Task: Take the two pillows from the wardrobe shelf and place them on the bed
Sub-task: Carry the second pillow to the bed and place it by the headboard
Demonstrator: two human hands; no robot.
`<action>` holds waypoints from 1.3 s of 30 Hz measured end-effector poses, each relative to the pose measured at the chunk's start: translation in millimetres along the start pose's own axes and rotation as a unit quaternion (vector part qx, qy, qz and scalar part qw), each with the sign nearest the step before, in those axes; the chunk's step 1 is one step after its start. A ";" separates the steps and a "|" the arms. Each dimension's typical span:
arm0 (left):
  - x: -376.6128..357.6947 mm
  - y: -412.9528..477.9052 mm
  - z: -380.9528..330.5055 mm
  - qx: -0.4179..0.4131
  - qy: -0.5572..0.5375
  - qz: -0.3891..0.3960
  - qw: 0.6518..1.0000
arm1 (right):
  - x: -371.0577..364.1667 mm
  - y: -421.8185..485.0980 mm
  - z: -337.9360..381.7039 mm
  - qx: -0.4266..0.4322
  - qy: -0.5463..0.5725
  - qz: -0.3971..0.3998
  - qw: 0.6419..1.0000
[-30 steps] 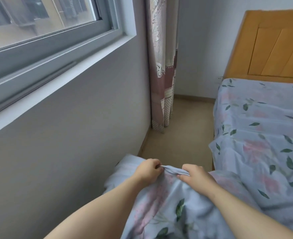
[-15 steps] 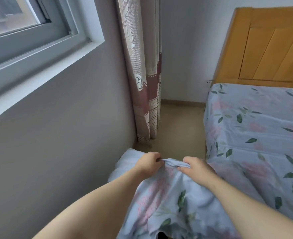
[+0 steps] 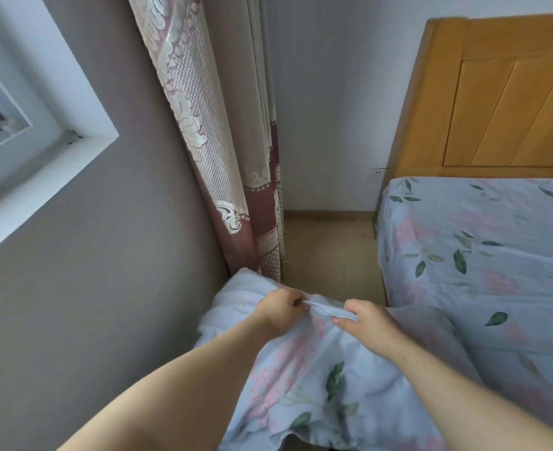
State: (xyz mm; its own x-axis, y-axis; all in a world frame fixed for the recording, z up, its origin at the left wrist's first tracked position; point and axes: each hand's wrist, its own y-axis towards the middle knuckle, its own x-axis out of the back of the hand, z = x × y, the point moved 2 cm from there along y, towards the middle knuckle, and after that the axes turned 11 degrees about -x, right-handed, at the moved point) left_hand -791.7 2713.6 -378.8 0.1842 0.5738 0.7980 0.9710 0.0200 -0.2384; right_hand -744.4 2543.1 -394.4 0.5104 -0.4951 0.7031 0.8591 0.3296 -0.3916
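I hold a light blue pillow (image 3: 304, 382) with pink flowers and green leaves in front of me, low in the head view. My left hand (image 3: 276, 309) and my right hand (image 3: 364, 323) both pinch its far edge, close together. A second, paler pillow (image 3: 232, 297) seems to lie under it at the left, mostly hidden. The bed (image 3: 483, 252), covered in the same floral sheet, stands to the right of the pillow, with a wooden headboard (image 3: 496, 92) at its far end.
A grey wall with a window frame (image 3: 37, 148) runs along the left. A patterned curtain (image 3: 229, 151) hangs in the corner ahead. A narrow strip of beige floor (image 3: 330, 252) lies between the wall and the bed.
The view has moved forward along the wall; the window has slid off to the left and the curtain and headboard are nearer. Both hands keep the same pinch on the pillow.
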 end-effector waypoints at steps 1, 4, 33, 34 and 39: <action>3.8 16.9 -1.3 -0.001 -0.004 -0.001 1.000 | 7.7 15.4 0.0 -0.001 0.003 0.002 1.000; 12.9 76.7 -10.1 -0.005 -0.010 0.003 1.000 | 37.9 67.1 -2.2 0.012 0.011 0.002 1.000; 106.3 578.7 -56.7 -0.077 -0.011 0.085 0.993 | 257.5 496.2 -20.9 -0.031 -0.028 -0.060 0.997; 106.6 588.7 -56.3 -0.077 -0.012 0.094 0.993 | 259.4 504.1 -23.0 -0.039 -0.027 -0.058 0.997; 94.7 640.0 -74.5 -0.089 0.004 0.126 0.988 | 282.4 536.4 -48.9 -0.064 -0.003 -0.049 0.997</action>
State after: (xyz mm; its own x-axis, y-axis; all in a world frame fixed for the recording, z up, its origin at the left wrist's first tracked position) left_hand -141.4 2719.7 -414.6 0.4237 0.5365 0.7298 0.9056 -0.2672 -0.3293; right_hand -137.6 2540.8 -434.9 0.4232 -0.5148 0.7456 0.9031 0.1735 -0.3928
